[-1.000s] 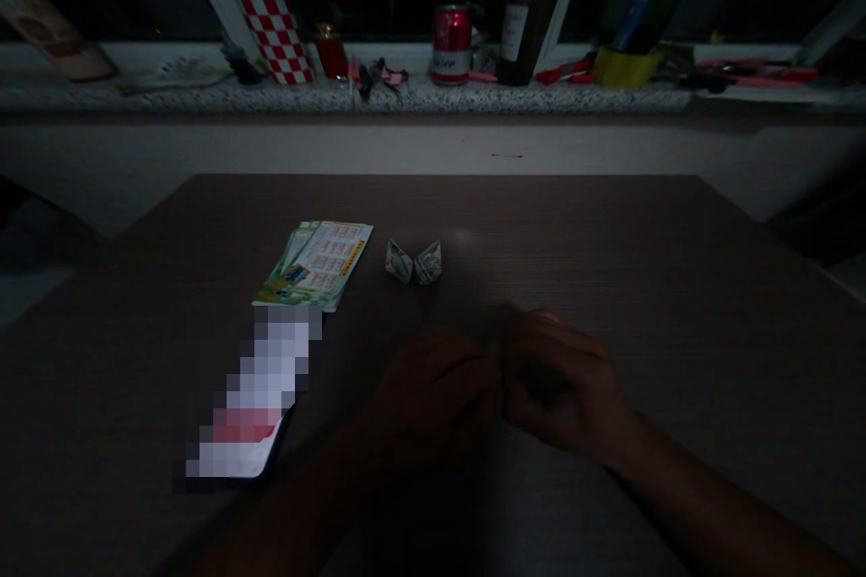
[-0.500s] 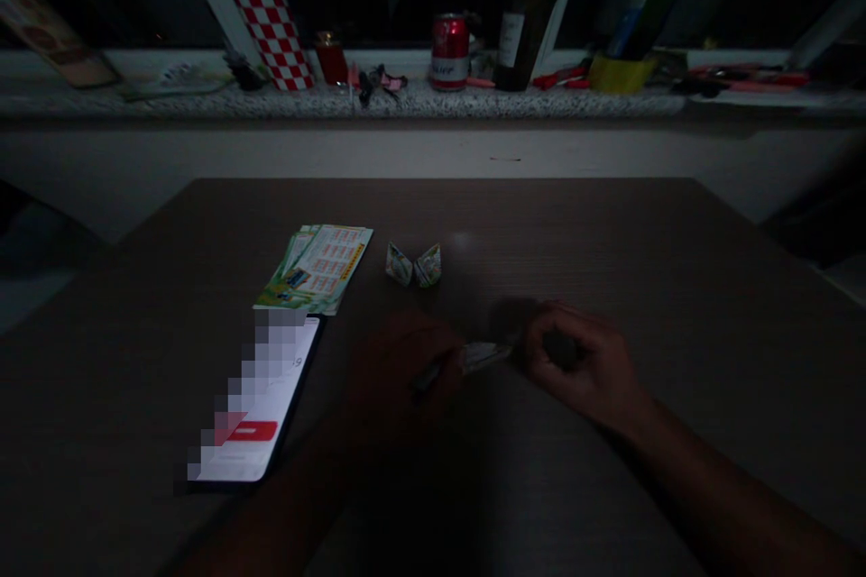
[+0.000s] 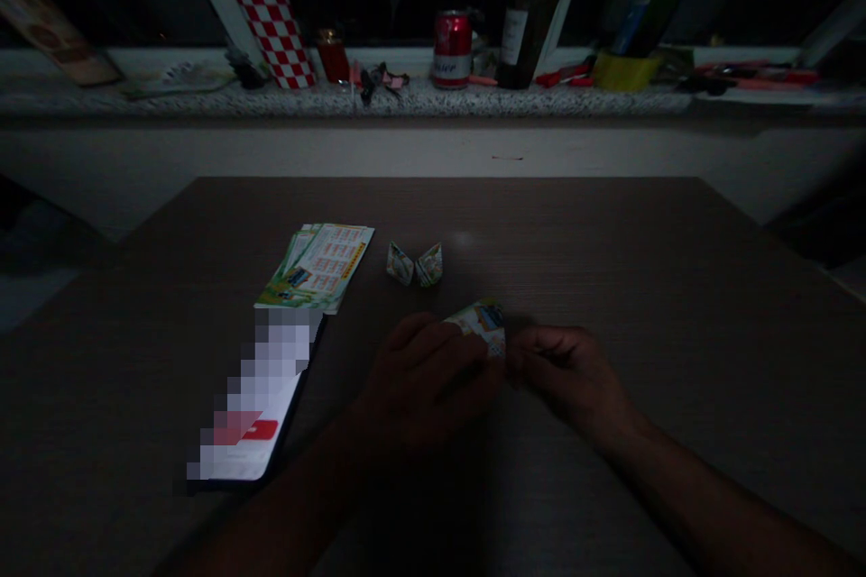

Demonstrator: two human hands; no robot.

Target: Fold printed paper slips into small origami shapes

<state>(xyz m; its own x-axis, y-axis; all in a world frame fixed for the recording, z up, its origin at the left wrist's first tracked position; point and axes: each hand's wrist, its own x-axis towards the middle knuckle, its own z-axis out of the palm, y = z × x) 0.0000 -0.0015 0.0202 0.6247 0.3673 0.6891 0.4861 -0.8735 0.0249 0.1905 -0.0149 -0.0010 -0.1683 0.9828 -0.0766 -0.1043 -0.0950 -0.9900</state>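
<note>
A small printed paper (image 3: 479, 317), with a picture and bits of coloured print, lies under and between the fingers of my left hand (image 3: 433, 374). That hand is closed over it, covering its lower left part. My right hand (image 3: 568, 370) is pinched at the paper's right edge, thumb and fingertips together. How the paper is folded beneath the fingers is hard to make out in the dim light. Beyond my hands stand two small folded paper pieces (image 3: 414, 264), side by side, pointed at the top and printed.
On the left a stack of printed cards (image 3: 325, 266) lies above a lit smartphone (image 3: 250, 460). Behind the wooden table (image 3: 609, 234), a stone windowsill (image 3: 406, 108) carries a checkered bottle (image 3: 274, 36), a red can (image 3: 452, 50), a dark bottle (image 3: 518, 36) and several small items.
The paper has turned so its printed face shows more. My left hand has flattened over it, and my right fingers have come in from a loose curl to its right edge.
</note>
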